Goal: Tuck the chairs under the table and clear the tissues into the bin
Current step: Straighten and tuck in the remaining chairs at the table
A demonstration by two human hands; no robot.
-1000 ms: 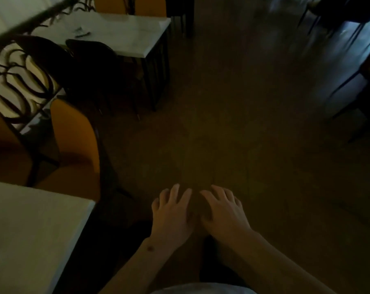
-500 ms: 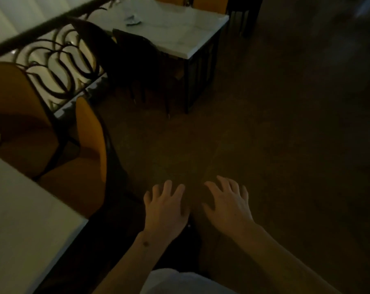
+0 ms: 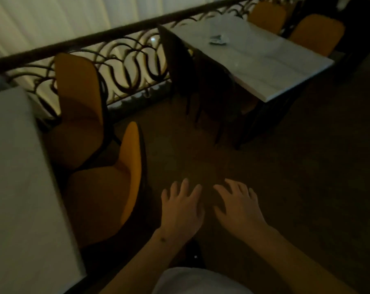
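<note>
Hovering over floor, left grip (image 3: 181,211) & right grip (image 3: 239,206) spread wide, empty, tissue (image 3: 218,39) well apart on far table (image 3: 275,66).

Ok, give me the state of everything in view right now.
left hand: open, holds nothing
right hand: open, holds nothing
near orange chair: at the near table, seat partly under
far table: crumpled tissue lying on top
dark chairs: pushed in

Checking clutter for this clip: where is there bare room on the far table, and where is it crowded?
The far table is bare from the crumpled tissue to its near corner. Dark chairs crowd its left side, orange chairs its far side.
</note>
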